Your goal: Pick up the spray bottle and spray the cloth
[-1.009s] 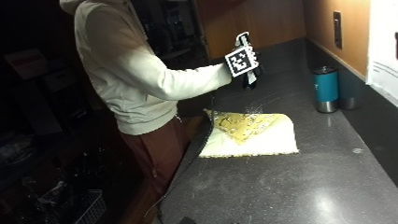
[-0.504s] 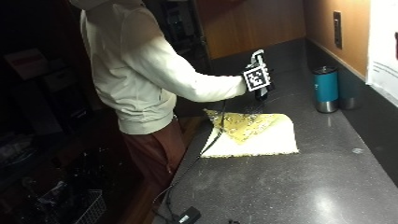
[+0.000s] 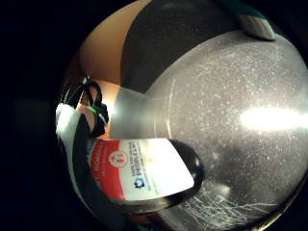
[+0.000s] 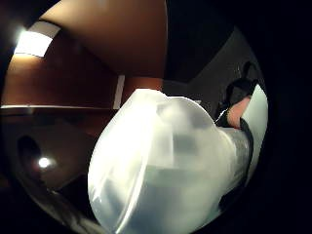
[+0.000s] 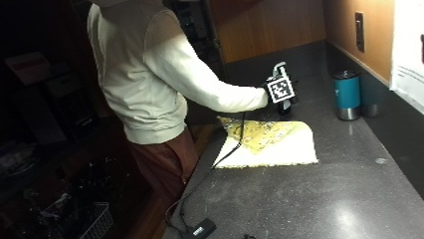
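Observation:
In the outside view my gloved right hand (image 5: 275,94) grips the spray bottle (image 5: 285,105) upright, low over the dark counter just past the far edge of the cloth (image 5: 271,142). The cloth is yellow patterned with a white underside and lies flat on the counter in front of the person. The bottle's dark body with its red and white label (image 3: 139,175) lies close against the palm. Its white translucent spray head (image 4: 165,165) fills the thumb side view. I cannot tell whether the bottle's base touches the counter.
A teal tumbler (image 5: 346,94) stands at the back right by the wall, with a grey cup (image 5: 370,103) beside it. A black cable runs from the hand down to an adapter (image 5: 199,230) at the counter's near edge. The wood wall carries an outlet (image 5: 358,25).
The hand has carried the bottle to the right and downward, from raised above the cloth's left side to low behind the cloth's far edge.

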The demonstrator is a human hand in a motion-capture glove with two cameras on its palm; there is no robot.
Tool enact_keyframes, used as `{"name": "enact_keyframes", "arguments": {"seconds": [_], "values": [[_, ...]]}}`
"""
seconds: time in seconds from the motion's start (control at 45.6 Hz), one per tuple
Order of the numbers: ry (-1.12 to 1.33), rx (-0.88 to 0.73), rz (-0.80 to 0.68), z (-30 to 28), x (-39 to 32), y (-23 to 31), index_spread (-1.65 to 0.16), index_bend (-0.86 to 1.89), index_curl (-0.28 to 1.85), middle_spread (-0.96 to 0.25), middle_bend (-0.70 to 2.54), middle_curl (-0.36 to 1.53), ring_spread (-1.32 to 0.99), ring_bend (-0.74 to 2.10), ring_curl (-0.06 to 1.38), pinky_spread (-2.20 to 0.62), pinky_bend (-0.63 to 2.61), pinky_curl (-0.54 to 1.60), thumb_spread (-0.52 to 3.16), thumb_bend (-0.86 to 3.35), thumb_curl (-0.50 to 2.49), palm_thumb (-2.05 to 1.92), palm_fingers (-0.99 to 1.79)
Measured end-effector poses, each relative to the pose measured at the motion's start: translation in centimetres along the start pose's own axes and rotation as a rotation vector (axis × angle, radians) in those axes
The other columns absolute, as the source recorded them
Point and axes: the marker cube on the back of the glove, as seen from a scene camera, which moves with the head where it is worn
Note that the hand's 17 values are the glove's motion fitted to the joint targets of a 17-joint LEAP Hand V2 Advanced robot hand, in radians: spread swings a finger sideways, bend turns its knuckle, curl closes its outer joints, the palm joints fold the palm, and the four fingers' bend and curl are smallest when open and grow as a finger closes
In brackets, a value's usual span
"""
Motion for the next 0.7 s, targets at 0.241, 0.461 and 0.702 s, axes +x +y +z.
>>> {"name": "enact_keyframes", "arguments": {"seconds": [0.241, 0.461, 0.702], "values": [[0.138, 0.081, -0.091, -0.3, -0.1, -2.5, -0.25, 0.07, 0.43, -0.09, 0.26, 0.41, -0.13, 0.39, 0.4, -0.13, 0.45, 0.42, 0.62, -0.06, 0.69, 0.83, 0.65], [0.123, -0.084, -0.12, -1.5, -1.2, -0.1, -0.3, 0.04, 0.29, -0.04, 0.16, 0.35, -0.09, 0.38, 0.36, -0.01, 0.55, 0.4, 0.79, -0.06, 0.57, 0.69, 0.27], [-0.004, -0.009, -0.144, -4.3, -4.2, 0.2, -0.33, 0.1, 0.23, -0.02, 0.18, 0.33, -0.05, 0.42, 0.35, 0.07, 0.58, 0.39, 0.85, -0.05, 0.49, 0.62, 0.17]]}}
